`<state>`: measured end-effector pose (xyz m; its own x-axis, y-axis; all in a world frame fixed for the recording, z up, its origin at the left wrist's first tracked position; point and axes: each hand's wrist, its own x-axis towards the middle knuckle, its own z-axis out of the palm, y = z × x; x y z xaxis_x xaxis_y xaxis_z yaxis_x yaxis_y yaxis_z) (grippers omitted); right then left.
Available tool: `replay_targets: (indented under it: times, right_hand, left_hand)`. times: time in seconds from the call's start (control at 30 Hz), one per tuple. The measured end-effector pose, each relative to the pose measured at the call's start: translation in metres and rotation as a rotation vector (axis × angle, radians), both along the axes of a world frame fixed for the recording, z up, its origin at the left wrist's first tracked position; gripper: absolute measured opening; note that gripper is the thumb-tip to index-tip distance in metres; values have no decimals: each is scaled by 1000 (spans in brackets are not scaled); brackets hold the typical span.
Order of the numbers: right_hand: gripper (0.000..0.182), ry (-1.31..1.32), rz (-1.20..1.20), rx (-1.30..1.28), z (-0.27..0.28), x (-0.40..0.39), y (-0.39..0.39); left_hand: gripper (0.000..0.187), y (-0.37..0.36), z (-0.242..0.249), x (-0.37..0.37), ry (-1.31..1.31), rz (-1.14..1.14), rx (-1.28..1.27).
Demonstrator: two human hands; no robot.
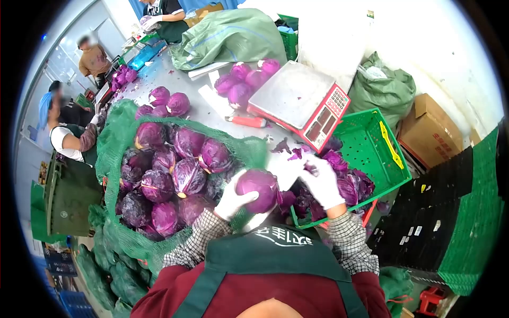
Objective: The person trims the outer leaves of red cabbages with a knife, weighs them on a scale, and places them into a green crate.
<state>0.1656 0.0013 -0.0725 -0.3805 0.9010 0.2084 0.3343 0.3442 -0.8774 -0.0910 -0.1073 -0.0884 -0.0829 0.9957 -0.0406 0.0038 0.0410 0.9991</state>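
Note:
My left hand (233, 197), in a white glove, is closed around the side of a smooth red cabbage (258, 192) in front of my apron. My right hand (323, 183), also gloved, is over the near left part of the green crate (366, 143). Its fingers are curled together; what they hold, if anything, is too small to make out. Loose purple outer leaves (347, 185) lie in the crate below and beside it. Left of my left hand, an opened green mesh sack (119, 124) is full of red cabbages (188, 175), several with dark outer leaves.
Beyond the crate's left edge stands a red-and-white weighing scale (291, 93). A red-handled tool (248, 121) lies beside it, near several peeled cabbages (240, 94). Stacked black and green crates (424, 206) rise at right. Other people work along the table's far left.

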Motion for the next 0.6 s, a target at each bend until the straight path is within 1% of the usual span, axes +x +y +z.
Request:
replay_targets:
  times: [0.03,0.07,0.1,0.17,0.2,0.23,0.3,0.33,0.43,0.47,0.5,0.53,0.57,0.6]
  right_hand:
    - [27,165,77,-131,-15,-12,-12]
    - [41,72,143,-182,3,-20,-28]
    - [53,94,199,-109,8,-27,-38]
    - [57,-23,237,-175,-25,-36,-36]
    - [55,-121,255,-201,-30,-38,-35]
    - [55,-55,249,-231,-39,-39,-35]
    - [54,69,242,-293,-59,-40,-34]
    - [51,26,259,-258,-66,-40,-30]
    - [44,-174,225,-97,-38,-40,-31]
    - [30,-229,124,82,-34,-44,-36]
    - [27,-295,58,126,-38,-45,-33]
    - [23,-362,-10,169,-48,-45,-27]
    - [21,-429,-78,212,-55,-44,-20]
    - [17,-435,-102,195,-59,-40,-12]
  left_hand:
    - [90,3,4,2,58,-10,-41]
    - [91,5,6,5,102,-18,-60]
    - [93,8,8,6,151,-26,-77]
    - [95,7,-18,-1,154,-13,-92]
    - [97,7,-23,-3,267,-20,-97]
    - [99,5,-28,-2,256,-28,-81]
    - [100,4,-27,-2,352,-16,-101]
    - [101,4,-26,-2,373,-17,-121]
    - [106,6,-21,2,462,-19,-151]
    - [107,7,-17,3,507,-19,-146]
    - [109,6,-14,5,553,-22,-143]
    - [115,3,-11,9,671,-32,-117]
    - [119,-1,-8,14,634,-34,-100]
    - [122,-2,-10,15,568,-42,-87]
